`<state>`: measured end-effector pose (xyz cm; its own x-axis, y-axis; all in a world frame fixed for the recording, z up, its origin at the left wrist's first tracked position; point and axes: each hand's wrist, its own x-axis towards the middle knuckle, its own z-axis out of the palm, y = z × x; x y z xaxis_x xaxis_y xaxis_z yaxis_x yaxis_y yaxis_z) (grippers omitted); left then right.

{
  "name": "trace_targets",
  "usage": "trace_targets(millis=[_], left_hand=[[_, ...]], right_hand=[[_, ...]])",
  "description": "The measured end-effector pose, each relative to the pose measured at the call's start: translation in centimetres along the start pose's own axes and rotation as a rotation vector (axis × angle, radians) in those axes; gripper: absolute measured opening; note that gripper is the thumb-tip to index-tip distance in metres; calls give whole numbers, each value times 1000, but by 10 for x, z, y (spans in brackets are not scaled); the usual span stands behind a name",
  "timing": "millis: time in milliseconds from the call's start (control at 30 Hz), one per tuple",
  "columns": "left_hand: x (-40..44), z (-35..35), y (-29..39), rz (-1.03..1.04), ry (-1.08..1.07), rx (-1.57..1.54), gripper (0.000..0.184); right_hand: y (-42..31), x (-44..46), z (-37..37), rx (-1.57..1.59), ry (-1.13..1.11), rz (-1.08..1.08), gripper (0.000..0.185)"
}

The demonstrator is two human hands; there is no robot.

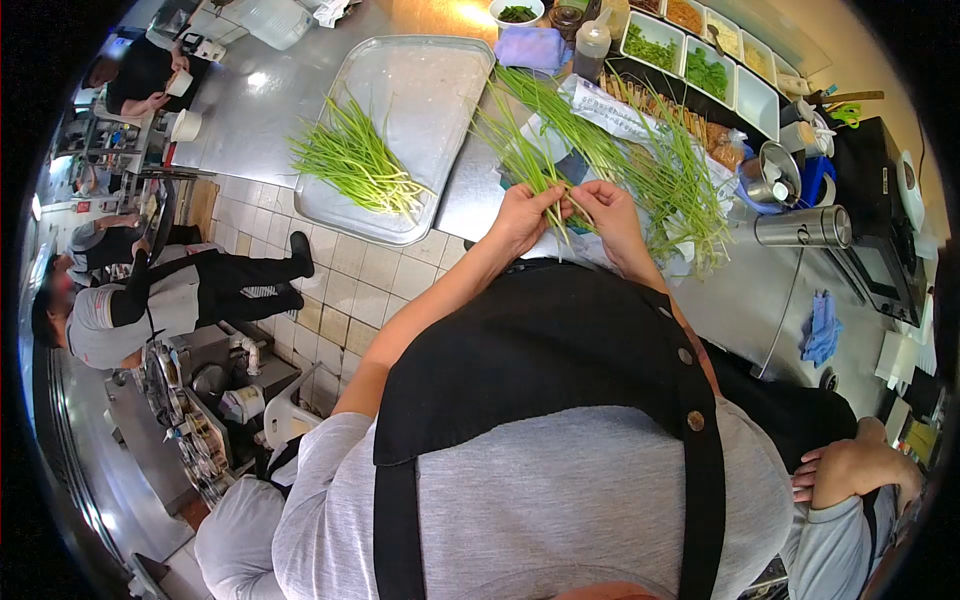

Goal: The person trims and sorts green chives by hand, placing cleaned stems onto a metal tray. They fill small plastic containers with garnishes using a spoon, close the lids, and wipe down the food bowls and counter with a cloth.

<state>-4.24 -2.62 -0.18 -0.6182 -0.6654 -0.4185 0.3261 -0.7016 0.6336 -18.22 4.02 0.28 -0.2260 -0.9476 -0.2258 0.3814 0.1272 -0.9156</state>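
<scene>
Both of my hands work on thin green onions in front of my apron. My left hand (528,216) is closed round several green onions (522,150), their long green tops pointing up and away from me. Close beside it, my right hand (608,214) pinches at the lower ends of the stalks with thumb and forefinger. To the right lies a loose pile of green onions (685,195), partly over a printed white wrapper (612,108). On the left, a bunch of green onions (360,165) rests on a metal tray (420,85), pale ends toward me.
Containers of chopped greens (650,48) line the back right, near a squeeze bottle (591,48) and purple cloth (530,48). A steel flask (805,227) and blue cloth (822,328) sit right. The tray overhangs the counter edge above the tiled floor (345,300). Other people stand left and lower right.
</scene>
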Motion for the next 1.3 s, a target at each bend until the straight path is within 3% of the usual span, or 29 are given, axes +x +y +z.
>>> trace_targets(millis=[200, 500, 600, 700, 900, 1000, 1133, 1200, 1300], left_hand=[[4, -8, 1, 15, 173, -35, 14], [2, -3, 7, 107, 201, -179, 18], [2, -2, 7, 161, 191, -136, 15], [6, -5, 2, 221, 160, -114, 13], [3, 3, 4, 327, 124, -60, 14], [-1, 8, 8, 364, 50, -14, 26], [-7, 18, 14, 429, -64, -8, 36], [-9, 22, 17, 422, -52, -9, 37], [-3, 12, 15, 421, 18, 40, 38]], right_hand=[[8, 3, -12, 219, 56, 70, 13], [1, -9, -20, -269, -63, -21, 7], [2, -10, -25, -326, -98, 23, 7], [2, -12, -13, -280, -71, -72, 12], [-1, -11, -6, -419, -35, 40, 16], [0, -8, -6, -411, -29, 47, 14], [1, -5, -11, -167, 5, 79, 11], [2, -5, -15, 72, 36, 153, 10], [2, -5, -18, 144, 144, 90, 10]])
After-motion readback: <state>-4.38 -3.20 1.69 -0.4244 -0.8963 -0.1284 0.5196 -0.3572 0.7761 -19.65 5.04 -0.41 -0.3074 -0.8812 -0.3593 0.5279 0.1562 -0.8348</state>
